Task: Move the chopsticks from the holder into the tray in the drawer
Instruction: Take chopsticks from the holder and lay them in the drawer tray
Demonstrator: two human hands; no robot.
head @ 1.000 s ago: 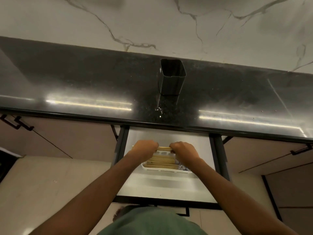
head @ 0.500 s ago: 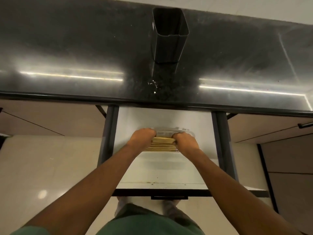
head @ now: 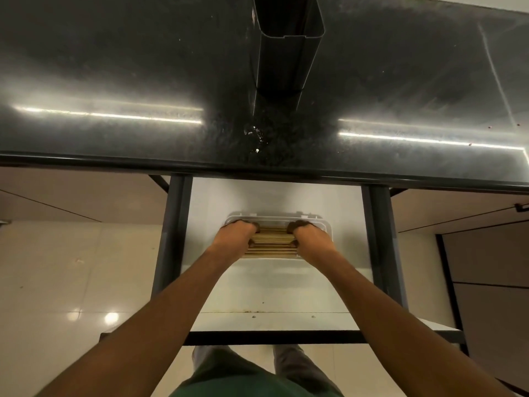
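Between the hands: matt wooden chopsticks (head: 272,243) in a smooth white tray (head: 323,224), probably plastic. Beyond them: glossy speckled stone countertop (head: 114,67); dark satin holder (head: 283,53).

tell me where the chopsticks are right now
In the head view, the chopsticks lie in the white tray inside the open drawer, between the left hand and right hand.

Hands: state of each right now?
Left hand: closed on the left end of the chopsticks in the tray.
Right hand: closed on their right end.
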